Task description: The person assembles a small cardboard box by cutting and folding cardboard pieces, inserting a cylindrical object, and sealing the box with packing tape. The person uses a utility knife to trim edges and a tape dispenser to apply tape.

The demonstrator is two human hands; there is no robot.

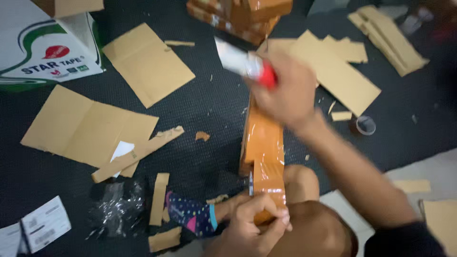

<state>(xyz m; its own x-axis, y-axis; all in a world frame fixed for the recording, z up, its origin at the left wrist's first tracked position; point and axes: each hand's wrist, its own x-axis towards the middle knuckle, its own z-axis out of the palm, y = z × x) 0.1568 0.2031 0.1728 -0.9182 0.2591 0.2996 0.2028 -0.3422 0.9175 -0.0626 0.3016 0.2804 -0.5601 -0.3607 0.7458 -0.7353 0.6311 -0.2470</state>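
Head view: left hand (254, 221) grip clamps taped orange parcel (263, 152); right hand (285, 90) grip wraps tape dispenser (245, 63) above.

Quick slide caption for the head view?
Left hand steadies taped parcel; right hand holds tape dispenser over it.

Dark sleeve (409, 238), dotted navy sock (193, 216)

Orange pkg (263, 143), dotted navy sock (190, 214).
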